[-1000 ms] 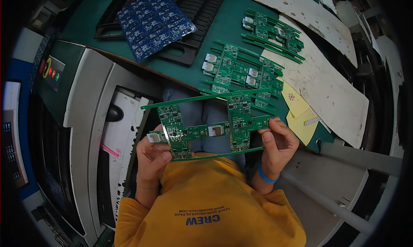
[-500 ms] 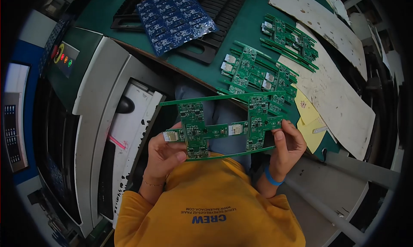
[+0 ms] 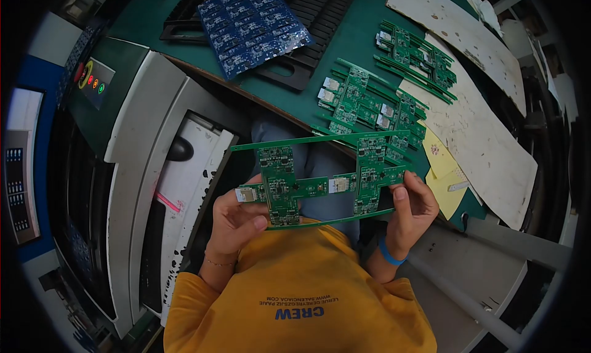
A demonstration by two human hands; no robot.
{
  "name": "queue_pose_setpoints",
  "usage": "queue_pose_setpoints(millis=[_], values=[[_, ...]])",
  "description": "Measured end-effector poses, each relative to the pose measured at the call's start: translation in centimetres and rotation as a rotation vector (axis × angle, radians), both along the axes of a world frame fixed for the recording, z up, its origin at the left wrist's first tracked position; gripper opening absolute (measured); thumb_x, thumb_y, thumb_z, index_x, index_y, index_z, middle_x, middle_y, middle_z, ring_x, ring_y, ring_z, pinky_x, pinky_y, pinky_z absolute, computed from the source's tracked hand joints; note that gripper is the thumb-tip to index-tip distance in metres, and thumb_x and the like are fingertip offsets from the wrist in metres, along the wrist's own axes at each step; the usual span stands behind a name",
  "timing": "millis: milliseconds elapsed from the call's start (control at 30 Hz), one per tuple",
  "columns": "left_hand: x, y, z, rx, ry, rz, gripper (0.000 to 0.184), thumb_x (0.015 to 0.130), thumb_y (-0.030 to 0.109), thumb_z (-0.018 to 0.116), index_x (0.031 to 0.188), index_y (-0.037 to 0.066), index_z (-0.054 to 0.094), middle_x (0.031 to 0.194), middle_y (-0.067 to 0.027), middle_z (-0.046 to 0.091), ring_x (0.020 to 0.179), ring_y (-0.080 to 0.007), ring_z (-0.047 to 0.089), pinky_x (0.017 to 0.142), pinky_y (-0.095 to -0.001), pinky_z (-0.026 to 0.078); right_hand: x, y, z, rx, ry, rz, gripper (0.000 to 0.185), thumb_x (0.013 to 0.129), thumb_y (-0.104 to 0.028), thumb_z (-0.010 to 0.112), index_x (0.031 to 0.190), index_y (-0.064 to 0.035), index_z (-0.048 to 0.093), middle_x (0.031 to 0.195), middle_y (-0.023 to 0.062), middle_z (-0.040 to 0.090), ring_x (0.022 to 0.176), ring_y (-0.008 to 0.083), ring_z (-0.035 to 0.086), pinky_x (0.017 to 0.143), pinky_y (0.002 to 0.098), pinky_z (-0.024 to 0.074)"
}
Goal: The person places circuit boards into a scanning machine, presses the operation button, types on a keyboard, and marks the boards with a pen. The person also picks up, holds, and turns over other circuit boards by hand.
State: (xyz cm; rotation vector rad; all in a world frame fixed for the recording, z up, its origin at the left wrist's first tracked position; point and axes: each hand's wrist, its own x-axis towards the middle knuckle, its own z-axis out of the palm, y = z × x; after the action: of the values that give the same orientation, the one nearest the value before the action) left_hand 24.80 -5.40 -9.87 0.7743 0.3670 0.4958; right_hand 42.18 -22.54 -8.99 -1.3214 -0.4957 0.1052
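Observation:
Between my two hands a green circuit board panel (image 3: 278,184) is held over my lap, component side up. It has two T-shaped boards joined by thin rails, with white connectors on their ends. My left hand (image 3: 237,220) grips the left end, thumb on the lower edge and fingers partly hidden behind. On the right end my right hand (image 3: 411,208) pinches the panel between thumb and fingers. Just beyond it, on the green table, lies a stack of similar green boards (image 3: 354,100). Another stack of green boards (image 3: 415,60) sits farther back.
A blue circuit board panel (image 3: 252,30) rests on a black slotted tray (image 3: 298,76). Cardboard sheets (image 3: 486,150) and yellow paper (image 3: 444,196) lie at the right. To the left stands a grey machine (image 3: 132,137) with lit buttons and a black mouse (image 3: 180,149) on its white ledge.
Almost nothing differs. The view and the held panel shift very slightly; both hands keep the same grip.

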Motion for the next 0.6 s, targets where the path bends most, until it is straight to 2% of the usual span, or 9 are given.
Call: queue_pose_setpoints(millis=[333,600], values=[[-1.0,0.7,-2.1,0.123,0.049,0.009,0.062,0.072,0.005,0.064,0.126,-0.006,0.035,0.105,-0.0232,0.056,0.089,-0.0335,0.062,0.070,-0.0499,0.055,-0.2,-0.1,0.4,0.018,-0.013,0.027,0.022,0.075,0.006,0.060,0.097,0.0070,0.060,0.079,0.0137,0.061,0.075,0.0172,0.056,0.067,0.0250,0.0448],[0.3,0.1,-0.1,0.014,0.013,0.036,0.064,0.073,0.005,0.062,0.129,-0.004,0.032,0.103,-0.0211,0.058,0.088,-0.0326,0.061,0.067,-0.0466,0.056,-0.3,-0.3,0.7,0.030,-0.021,0.060,0.023,0.074,0.007,0.061,0.097,0.0073,0.060,0.079,0.0146,0.062,0.074,0.0183,0.057,0.068,0.0265,0.0453]])
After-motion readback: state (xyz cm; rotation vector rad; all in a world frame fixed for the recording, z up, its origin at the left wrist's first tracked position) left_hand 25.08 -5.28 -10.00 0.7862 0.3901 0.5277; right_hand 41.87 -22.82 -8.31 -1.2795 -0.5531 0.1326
